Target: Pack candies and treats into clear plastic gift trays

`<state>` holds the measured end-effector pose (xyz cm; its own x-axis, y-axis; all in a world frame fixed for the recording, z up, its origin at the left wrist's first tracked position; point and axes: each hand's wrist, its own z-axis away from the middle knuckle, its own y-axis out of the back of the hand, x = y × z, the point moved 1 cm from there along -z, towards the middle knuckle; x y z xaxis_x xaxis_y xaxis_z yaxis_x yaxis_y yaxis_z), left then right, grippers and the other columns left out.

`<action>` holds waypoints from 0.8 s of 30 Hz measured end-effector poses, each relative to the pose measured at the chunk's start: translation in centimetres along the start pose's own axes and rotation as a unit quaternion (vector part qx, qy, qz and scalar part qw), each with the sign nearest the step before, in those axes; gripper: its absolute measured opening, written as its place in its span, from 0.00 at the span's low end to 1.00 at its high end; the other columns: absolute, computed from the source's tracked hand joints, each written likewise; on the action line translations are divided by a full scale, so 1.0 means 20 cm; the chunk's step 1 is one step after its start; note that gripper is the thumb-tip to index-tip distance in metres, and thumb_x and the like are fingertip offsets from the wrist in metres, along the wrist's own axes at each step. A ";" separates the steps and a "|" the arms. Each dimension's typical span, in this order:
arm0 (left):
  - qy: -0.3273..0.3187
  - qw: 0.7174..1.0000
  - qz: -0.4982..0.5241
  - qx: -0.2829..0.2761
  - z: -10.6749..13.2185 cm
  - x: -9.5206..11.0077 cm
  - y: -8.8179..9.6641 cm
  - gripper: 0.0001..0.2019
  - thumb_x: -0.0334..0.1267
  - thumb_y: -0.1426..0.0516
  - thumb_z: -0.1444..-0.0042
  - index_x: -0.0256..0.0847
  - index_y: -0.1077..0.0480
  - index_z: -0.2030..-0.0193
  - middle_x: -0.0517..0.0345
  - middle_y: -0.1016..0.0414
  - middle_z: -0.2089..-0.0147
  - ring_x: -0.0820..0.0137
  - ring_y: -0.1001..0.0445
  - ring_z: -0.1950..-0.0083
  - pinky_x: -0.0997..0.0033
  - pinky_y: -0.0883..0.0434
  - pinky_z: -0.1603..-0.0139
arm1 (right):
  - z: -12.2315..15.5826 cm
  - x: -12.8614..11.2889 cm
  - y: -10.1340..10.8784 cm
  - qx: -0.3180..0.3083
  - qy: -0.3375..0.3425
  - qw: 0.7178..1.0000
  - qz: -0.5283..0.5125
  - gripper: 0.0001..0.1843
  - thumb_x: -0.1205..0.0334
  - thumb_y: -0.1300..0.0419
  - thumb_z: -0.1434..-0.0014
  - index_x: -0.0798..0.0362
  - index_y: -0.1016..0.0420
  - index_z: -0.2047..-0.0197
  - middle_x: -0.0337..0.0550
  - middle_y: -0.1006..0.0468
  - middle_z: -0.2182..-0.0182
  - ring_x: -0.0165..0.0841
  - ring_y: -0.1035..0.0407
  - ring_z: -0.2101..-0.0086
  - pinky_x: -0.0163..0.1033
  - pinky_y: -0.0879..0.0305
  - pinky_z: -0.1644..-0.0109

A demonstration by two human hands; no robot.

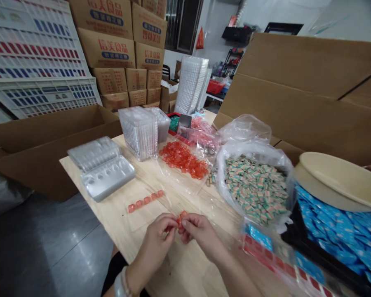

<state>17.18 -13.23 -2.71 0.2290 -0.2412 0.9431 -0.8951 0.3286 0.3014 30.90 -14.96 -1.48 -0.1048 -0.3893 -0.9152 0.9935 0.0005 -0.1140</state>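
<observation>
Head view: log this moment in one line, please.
right grip: pinching orange piece | left grip: at same piece, hold unclear | row: five orange pieces, beyond left grip | pile: orange pieces, farther back

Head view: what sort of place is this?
Probably a small packing workshop: printed cardboard cartons stand stacked at the back, and the wooden table holds stacked clear plastic trays and a heap of small orange-red pieces.

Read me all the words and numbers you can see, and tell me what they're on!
"信美食品": red print on the stacked cardboard boxes.
"散装棉花糖": in the blue ovals on those same boxes; slightly blurred, so I'm less sure.
Smaller boxes lower down: print too blurred to read.
Blue packets: white marks too small to read.
Numbers: none I can read.
</observation>
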 end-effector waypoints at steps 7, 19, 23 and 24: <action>0.009 1.000 -0.003 -0.004 0.00 0.01 0.01 0.10 0.24 0.53 0.54 0.40 0.34 0.72 0.57 0.31 0.65 0.71 0.31 0.62 0.72 0.33 0.63 | 0.02 -0.04 0.00 -0.038 -0.053 0.997 -0.028 0.19 0.48 0.39 0.60 0.58 0.31 0.76 0.38 0.29 0.80 0.25 0.35 0.82 0.31 0.39 0.77; 0.129 0.988 0.078 -0.018 0.03 0.04 -0.02 0.08 0.35 0.49 0.50 0.38 0.31 0.66 0.56 0.28 0.69 0.71 0.32 0.70 0.71 0.34 0.67 | 0.05 0.00 -0.05 0.023 -0.020 0.998 0.053 0.04 0.63 0.47 0.61 0.55 0.38 0.81 0.29 0.37 0.89 0.21 0.46 0.89 0.28 0.47 0.85; 0.214 0.946 0.227 -0.089 0.01 0.04 -0.04 0.10 0.39 0.44 0.55 0.34 0.31 0.70 0.58 0.30 0.75 0.74 0.33 0.75 0.73 0.36 0.72 | 0.08 0.02 -0.05 0.022 0.016 0.997 0.072 0.06 0.61 0.48 0.58 0.55 0.38 0.80 0.31 0.36 0.87 0.20 0.46 0.88 0.28 0.49 0.84; 0.219 0.937 0.252 -0.101 0.01 0.04 -0.04 0.10 0.40 0.44 0.55 0.33 0.31 0.71 0.59 0.31 0.76 0.74 0.34 0.75 0.73 0.36 0.71 | 0.09 0.03 -0.05 0.024 0.024 0.997 0.074 0.06 0.61 0.48 0.58 0.55 0.38 0.80 0.31 0.36 0.87 0.21 0.46 0.87 0.28 0.49 0.84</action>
<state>17.98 -13.82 -2.22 -0.0286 0.3748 0.9267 -0.8508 0.4775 -0.2194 29.96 -16.81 -1.21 0.0412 -0.3443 -0.9380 0.9991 0.0104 0.0401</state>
